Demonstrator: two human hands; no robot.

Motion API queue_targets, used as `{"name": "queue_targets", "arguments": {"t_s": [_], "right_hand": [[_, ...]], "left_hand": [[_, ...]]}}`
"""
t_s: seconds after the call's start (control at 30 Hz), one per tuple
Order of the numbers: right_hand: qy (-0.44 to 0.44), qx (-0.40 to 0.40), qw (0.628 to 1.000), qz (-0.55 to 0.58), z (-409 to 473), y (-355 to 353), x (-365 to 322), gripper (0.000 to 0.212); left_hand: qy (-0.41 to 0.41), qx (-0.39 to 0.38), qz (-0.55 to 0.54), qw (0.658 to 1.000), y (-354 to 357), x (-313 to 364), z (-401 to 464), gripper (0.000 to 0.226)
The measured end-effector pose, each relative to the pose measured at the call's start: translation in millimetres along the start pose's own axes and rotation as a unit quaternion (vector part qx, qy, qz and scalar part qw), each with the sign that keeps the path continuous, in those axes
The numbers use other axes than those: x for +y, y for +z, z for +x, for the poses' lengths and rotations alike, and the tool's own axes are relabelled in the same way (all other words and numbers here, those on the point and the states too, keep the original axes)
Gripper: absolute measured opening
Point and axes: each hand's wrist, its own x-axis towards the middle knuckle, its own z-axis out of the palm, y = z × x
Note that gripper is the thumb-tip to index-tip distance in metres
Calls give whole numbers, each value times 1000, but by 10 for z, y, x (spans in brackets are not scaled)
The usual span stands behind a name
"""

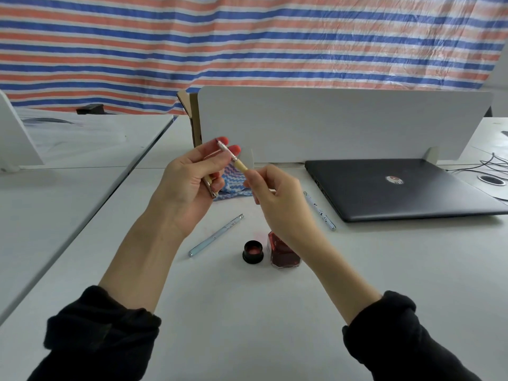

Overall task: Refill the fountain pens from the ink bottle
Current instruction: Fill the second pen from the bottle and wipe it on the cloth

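Note:
Both hands are raised above the white table [247, 312]. My right hand [277, 199] pinches the cream grip section of a fountain pen [238, 163], whose metal converter points up-left between the fingertips of my left hand [189, 180]. My left hand also holds the cream pen barrel [210, 185] against the palm. Below, an open bottle of red ink [283, 253] stands on the table, partly hidden by my right wrist. Its black cap [253, 252] lies upside down just to its left. A light blue pen [215, 235] lies left of the cap, and a speckled white pen [320, 210] lies to the right.
A blue-and-white patterned cloth [233, 185] lies behind my hands. A shut dark laptop [398, 188] sits at the right, with cables [492, 166] beyond it. A white divider panel [343, 122] and a cardboard piece [192, 119] stand at the back.

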Motion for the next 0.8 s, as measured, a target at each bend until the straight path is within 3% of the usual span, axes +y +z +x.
{"name": "queue_targets", "arguments": {"t_s": [0.1, 0.2, 0.43, 0.8], "right_hand": [[20, -23, 999, 28, -23, 22, -29, 18], [26, -42, 997, 61, -38, 19, -57, 16], [5, -46, 994, 103, -22, -18, -88, 20], [-15, -54, 998, 39, -40, 3, -87, 21]], "left_hand": [[35, 14, 26, 999, 40, -15, -24, 12], [65, 21, 83, 994, 81, -40, -26, 27], [4, 46, 50, 998, 42, -58, 5, 12], [30, 10, 87, 996, 48, -18, -37, 26]]}}
